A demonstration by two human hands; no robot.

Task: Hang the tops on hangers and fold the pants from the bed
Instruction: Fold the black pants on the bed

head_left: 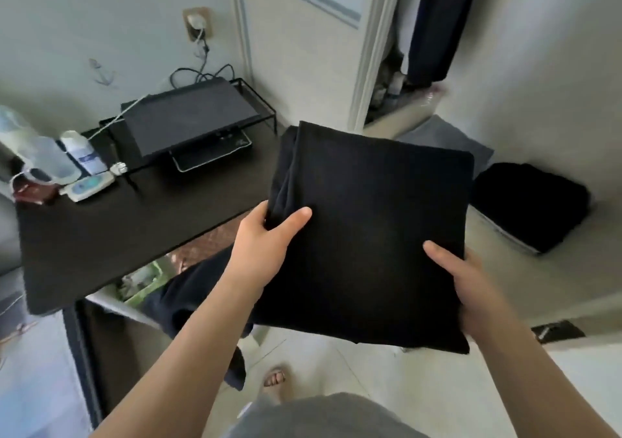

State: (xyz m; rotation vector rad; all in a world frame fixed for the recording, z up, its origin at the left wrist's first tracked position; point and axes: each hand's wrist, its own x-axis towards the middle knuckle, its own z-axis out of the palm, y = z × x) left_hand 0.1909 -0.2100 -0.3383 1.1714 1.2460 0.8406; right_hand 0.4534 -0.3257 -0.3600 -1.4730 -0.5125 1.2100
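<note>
folded black pants (367,229), gripped between left hand (266,235), right hand (468,286)

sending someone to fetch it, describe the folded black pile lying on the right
Find the open wardrobe at the right. Below it lie a grey folded piece and, nearer, the black pile. Black, not grey, it lies untouched, unlike the held black garment.

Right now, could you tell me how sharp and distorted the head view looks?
Head view: wide-angle lens bows the door frame and desk; the folded black garment in the left hand and right hand shows little fabric detail; the bottles at far left are blurred; no glare.
</note>
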